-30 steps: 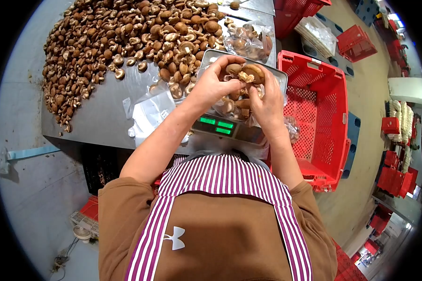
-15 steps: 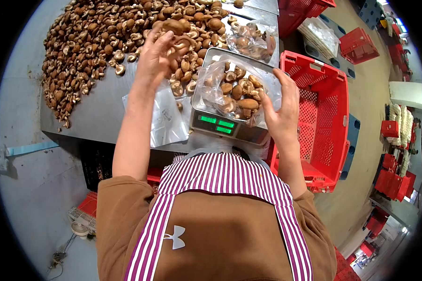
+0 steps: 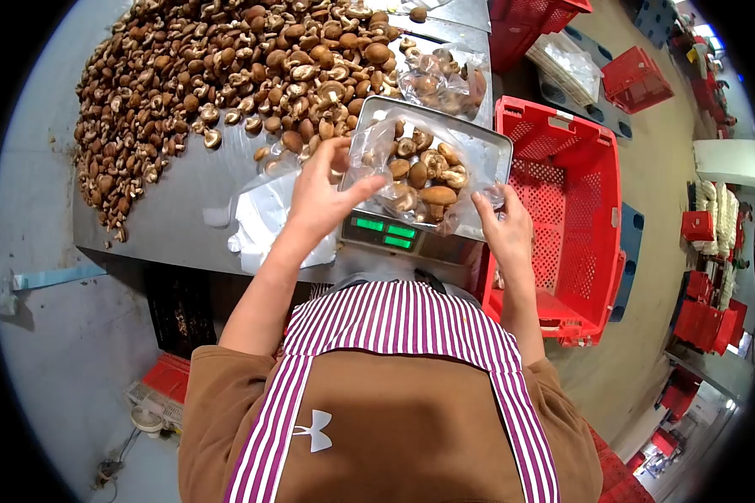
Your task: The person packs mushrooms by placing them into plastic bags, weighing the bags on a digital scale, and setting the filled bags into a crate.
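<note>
A clear plastic bag [image 3: 463, 186] with several brown mushrooms [image 3: 438, 194] in it lies open on the metal pan of a scale [image 3: 499, 149], whose green digits are lit. My left hand [image 3: 320, 194] is at the bag's left side, thumb and fingers apart, with nothing visible in it. On the other side, my right hand [image 3: 507, 230] pinches the bag's right edge between thumb and fingers. Flat clear bags [image 3: 268, 222] lie on the table left of the scale, partly behind my left forearm.
A large heap of mushrooms [image 3: 193, 75] covers the back left of the metal table [image 3: 176, 205]. Behind the scale sits another filled bag [image 3: 445, 84]. A red crate [image 3: 608, 180] stands close on the right, with more crates [image 3: 637, 81] beyond.
My left hand has come down from the mushroom heap to the bag's left side. My right hand has moved slightly lower along the bag's right edge.
</note>
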`<act>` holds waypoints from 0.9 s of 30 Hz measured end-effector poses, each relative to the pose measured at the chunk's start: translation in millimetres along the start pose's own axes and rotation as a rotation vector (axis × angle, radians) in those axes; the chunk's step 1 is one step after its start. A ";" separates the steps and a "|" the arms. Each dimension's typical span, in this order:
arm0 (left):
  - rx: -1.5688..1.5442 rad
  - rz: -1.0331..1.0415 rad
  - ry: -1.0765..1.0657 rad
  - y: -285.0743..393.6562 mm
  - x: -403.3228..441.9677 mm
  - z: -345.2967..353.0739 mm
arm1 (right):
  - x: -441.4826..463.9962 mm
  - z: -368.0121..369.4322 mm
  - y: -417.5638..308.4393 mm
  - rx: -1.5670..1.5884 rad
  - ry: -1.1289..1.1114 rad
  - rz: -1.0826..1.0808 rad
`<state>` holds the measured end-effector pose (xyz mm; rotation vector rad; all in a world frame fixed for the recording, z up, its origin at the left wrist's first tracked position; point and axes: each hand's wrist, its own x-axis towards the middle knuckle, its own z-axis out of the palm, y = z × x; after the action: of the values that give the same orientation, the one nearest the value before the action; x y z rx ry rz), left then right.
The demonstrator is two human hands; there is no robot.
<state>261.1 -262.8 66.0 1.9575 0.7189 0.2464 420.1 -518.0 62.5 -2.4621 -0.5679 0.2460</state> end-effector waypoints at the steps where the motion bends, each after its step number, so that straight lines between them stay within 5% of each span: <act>1: 0.060 0.036 0.025 14.5 -0.9 2.1 | 5.2 2.1 2.8 0.042 -0.069 0.042; 3: -0.036 0.025 0.004 6.6 16.2 6.4 | 15.2 4.5 2.2 0.085 -0.137 0.082; 5: -0.440 0.059 0.034 10.1 22.5 12.9 | 25.2 4.5 -4.0 0.835 -0.133 -0.027; 8: -0.832 0.230 -0.008 48.9 19.0 -5.1 | 29.4 -22.3 -37.4 1.058 0.045 -0.110; 10: -0.710 0.270 0.010 54.7 12.1 -12.0 | 33.6 -26.3 -32.7 1.005 0.088 -0.119; 14: -0.650 0.034 -0.196 34.0 -0.2 -4.5 | 36.8 -21.1 -18.4 0.675 0.074 -0.052; 16: -0.756 0.045 -0.187 29.9 -6.5 2.6 | 27.6 -24.2 -43.6 0.436 0.433 -0.274; 18: -0.763 0.045 -0.208 29.2 -6.5 5.2 | 18.1 -29.7 -65.2 0.533 0.400 -0.294; 20: -0.759 0.082 -0.209 34.3 -4.8 6.7 | 11.3 -28.0 -89.0 0.447 0.110 -0.580; 22: -0.768 0.068 -0.216 37.3 -4.1 9.4 | 14.4 -1.3 -102.3 0.339 -0.136 -0.626; 27: -0.749 0.044 -0.222 23.5 -3.6 21.5 | 70.6 94.4 -67.7 -0.240 -0.023 -0.660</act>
<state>277.0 -288.6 76.4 1.2574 0.3585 0.2711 431.9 -388.4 23.1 -2.3356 -1.4395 -0.0662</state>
